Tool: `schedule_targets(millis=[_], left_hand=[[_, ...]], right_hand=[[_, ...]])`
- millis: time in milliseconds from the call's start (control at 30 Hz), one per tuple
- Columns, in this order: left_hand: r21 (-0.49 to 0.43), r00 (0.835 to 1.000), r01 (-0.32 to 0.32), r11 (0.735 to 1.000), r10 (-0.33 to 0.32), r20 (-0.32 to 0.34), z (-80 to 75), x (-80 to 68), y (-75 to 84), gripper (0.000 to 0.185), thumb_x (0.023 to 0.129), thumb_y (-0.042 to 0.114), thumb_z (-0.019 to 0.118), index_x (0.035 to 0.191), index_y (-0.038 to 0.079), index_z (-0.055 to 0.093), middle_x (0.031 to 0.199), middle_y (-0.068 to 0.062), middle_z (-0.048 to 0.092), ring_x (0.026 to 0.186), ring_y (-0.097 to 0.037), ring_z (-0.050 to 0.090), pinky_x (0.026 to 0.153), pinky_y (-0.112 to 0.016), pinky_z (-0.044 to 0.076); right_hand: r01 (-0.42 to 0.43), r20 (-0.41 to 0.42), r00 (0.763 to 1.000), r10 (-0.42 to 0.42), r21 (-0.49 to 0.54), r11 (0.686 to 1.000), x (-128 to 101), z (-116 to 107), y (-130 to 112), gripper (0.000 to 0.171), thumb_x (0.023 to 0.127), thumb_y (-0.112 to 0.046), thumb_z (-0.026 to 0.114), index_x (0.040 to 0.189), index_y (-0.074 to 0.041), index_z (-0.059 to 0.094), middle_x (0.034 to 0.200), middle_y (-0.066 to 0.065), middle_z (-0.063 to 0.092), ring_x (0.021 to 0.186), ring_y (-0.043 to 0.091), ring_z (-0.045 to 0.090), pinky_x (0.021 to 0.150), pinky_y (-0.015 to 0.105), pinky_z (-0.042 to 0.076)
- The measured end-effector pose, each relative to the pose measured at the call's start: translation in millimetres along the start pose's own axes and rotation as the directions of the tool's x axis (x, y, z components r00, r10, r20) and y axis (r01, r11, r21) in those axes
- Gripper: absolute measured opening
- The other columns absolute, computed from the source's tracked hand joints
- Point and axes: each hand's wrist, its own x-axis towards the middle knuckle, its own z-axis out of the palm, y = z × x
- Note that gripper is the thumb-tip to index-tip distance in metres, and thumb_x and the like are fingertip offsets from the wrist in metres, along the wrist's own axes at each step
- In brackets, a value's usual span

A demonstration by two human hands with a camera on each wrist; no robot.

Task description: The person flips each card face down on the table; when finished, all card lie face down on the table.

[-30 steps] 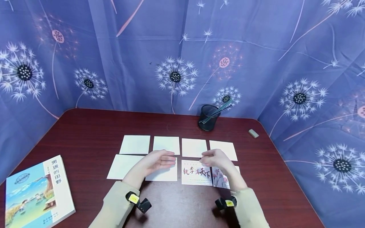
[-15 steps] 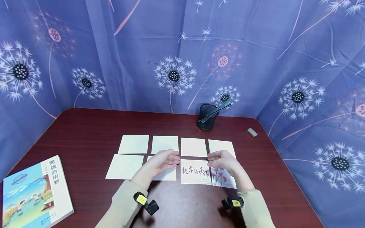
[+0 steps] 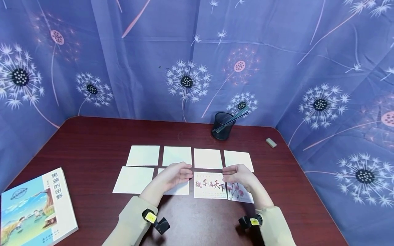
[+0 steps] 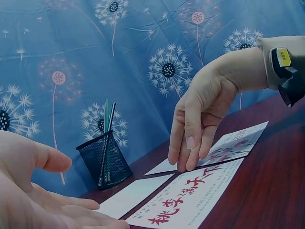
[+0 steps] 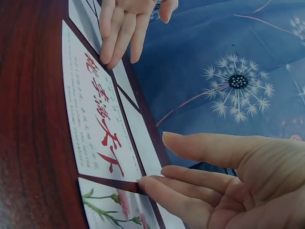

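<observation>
My left hand [image 3: 174, 176] rests over the second blank white card [image 3: 178, 188] of the front row, fingers extended and thumb apart. In the right wrist view its fingertips reach the left end of the card with red Chinese calligraphy [image 3: 210, 188]. On that card's other side, my right hand [image 3: 241, 175] has its fingers pointing down and inward, with nothing between thumb and fingers. The fingertips are right at the calligraphy card's upper right corner. Partly under the right hand lies a card with pink flowers [image 5: 121, 210]. Both picture cards lie flat side by side.
Blank white cards form a back row, such as the leftmost back card [image 3: 143, 155], with another card [image 3: 133, 180] at front left. A black mesh pen holder [image 3: 222, 131] with pencils stands behind. A book [image 3: 37, 208] lies at left, an eraser [image 3: 271, 142] at far right.
Both hands have shifted to the right; the right one has uncovered more of the flower card. Over the last half second they have hardly moved. The cards lie as before.
</observation>
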Motion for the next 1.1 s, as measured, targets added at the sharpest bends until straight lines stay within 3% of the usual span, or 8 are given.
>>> schedule_targets(millis=[267, 1100], left_hand=[[-0.038, 1.0, 0.004, 0.999, -0.005, -0.016, 1.7, -1.1, -2.3, 0.05, 0.095, 0.011, 0.034, 0.135, -0.019, 0.037, 0.135, -0.044, 0.039, 0.129, -0.05, 0.042, 0.111, -0.052, 0.034], [-0.11, 0.999, 0.009, 0.994, -0.015, -0.052, 2.9, 3.3, -5.0, 0.05, 0.094, 0.011, 0.035, 0.135, -0.017, 0.038, 0.138, -0.037, 0.042, 0.131, -0.045, 0.043, 0.114, -0.05, 0.031]], right_hand=[[-0.008, 0.005, 1.0, 0.008, 0.064, 0.998, 1.9, -0.4, 3.5, 0.047, 0.081, -0.001, 0.068, 0.122, 0.018, 0.054, 0.115, 0.03, 0.064, 0.095, 0.017, 0.068, 0.083, 0.029, 0.055], [-0.023, -0.051, 0.998, 0.025, 0.038, 0.999, 1.7, 2.8, 2.9, 0.045, 0.082, -0.003, 0.069, 0.121, 0.016, 0.056, 0.114, 0.028, 0.066, 0.1, 0.024, 0.068, 0.086, 0.035, 0.055]])
